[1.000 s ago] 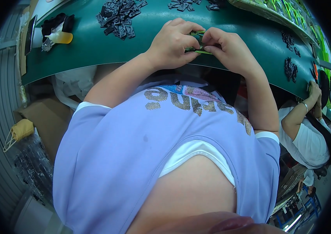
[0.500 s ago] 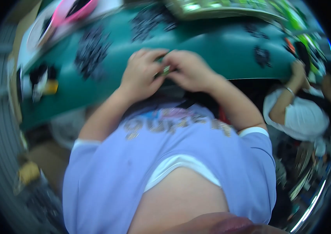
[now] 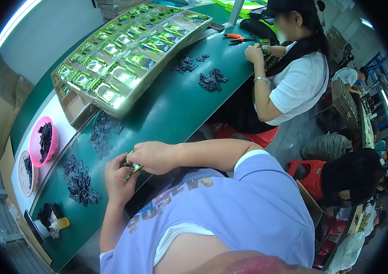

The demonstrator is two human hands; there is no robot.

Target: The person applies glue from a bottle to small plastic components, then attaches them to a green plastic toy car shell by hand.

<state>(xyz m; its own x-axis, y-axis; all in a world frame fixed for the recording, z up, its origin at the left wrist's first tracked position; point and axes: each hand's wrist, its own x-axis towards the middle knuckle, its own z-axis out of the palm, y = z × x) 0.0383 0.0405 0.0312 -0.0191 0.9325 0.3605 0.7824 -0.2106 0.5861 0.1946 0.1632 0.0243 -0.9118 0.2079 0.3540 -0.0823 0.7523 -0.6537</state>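
Observation:
Both my hands meet over the near edge of the green table. My left hand (image 3: 120,182) is closed around a small green-edged piece (image 3: 134,171), holding it from the left. My right hand (image 3: 156,156) pinches the same piece from above and the right. Fingers cover most of it, so its exact kind stays hidden. Just left of my left hand lies a heap of small black strips (image 3: 79,182). Beyond my hands is another black heap (image 3: 102,134), spread thinner.
A large tray (image 3: 127,102) of green pieces in clear plastic stands across the table. A pink basket (image 3: 55,137) and a white basket (image 3: 21,180) hold black strips at the left. On the right, a person in white (image 3: 294,86) works near orange-handled pliers (image 3: 236,36) and black heaps.
My view has swung right and up, showing more of the tray, the neighbouring person and the room behind. Both hands stay together on the green-edged piece.

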